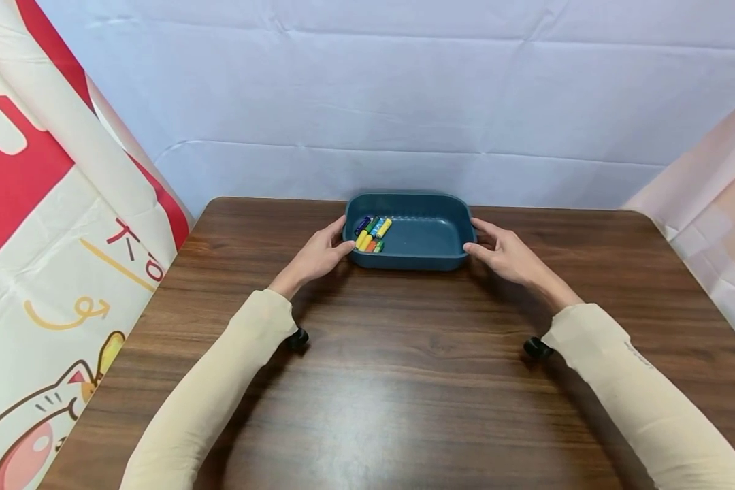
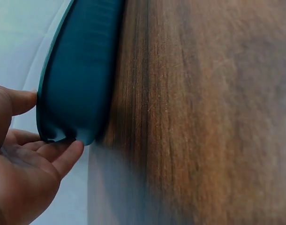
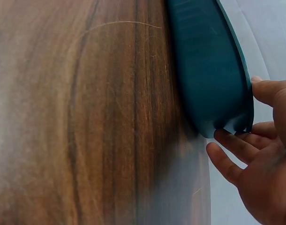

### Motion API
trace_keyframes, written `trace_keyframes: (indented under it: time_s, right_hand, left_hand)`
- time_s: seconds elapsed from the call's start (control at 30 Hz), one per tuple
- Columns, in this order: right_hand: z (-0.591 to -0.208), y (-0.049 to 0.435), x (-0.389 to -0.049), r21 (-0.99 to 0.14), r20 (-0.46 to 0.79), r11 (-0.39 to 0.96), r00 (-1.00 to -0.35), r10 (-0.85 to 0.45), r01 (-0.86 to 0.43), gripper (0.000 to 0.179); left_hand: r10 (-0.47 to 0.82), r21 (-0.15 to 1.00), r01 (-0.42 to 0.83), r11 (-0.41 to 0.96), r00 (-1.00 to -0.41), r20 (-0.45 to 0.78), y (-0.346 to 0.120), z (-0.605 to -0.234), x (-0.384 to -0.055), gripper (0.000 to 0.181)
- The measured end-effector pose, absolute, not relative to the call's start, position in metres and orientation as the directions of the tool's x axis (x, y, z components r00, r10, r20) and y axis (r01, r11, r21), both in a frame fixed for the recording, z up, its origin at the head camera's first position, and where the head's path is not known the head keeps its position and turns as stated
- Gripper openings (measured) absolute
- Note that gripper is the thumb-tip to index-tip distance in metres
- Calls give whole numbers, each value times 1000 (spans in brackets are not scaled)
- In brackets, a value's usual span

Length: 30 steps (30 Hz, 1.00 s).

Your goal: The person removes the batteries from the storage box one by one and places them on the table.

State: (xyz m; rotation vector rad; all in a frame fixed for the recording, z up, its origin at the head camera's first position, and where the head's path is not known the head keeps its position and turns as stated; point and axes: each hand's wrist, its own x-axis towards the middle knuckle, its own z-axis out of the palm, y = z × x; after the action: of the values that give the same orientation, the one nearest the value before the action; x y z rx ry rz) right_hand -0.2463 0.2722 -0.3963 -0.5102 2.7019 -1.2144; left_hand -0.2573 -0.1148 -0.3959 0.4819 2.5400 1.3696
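A dark teal plastic bin (image 1: 416, 261) stands at the far edge of the wooden table. My left hand (image 1: 316, 256) grips its left end; in the left wrist view the thumb (image 2: 25, 101) presses the rim while the fingers (image 2: 70, 157) reach under the end. At the opposite end my right hand (image 1: 510, 255) holds the bin likewise, its thumb on the rim and fingers (image 3: 239, 147) below, as the right wrist view shows. Inside, gathered at the left, lie several small coloured cylinders (image 1: 365, 241) that look like batteries, in yellow, green, blue and orange.
The brown wooden table (image 1: 416, 381) spreads out in front of the bin. A pale cloth (image 1: 404, 102) hangs right behind its back edge. Printed cloth (image 1: 49, 272) hangs at the left side, and another curtain (image 1: 723, 218) at the right.
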Motion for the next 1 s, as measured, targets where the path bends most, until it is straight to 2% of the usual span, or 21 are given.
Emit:
trace_keyframes:
  time_s: [0.6,1.0]
  right_hand:
    - [-395,270,-223,-721,39,625,-917,-396,-300,71]
    - [-391,268,-206,-731,32,612,-912,-410,-301,73]
  left_hand:
    - [424,799,273,537,-905,24,-127,-398,-236,70]
    - [419,792,275,545,-907,27,-132,-399,-216,72]
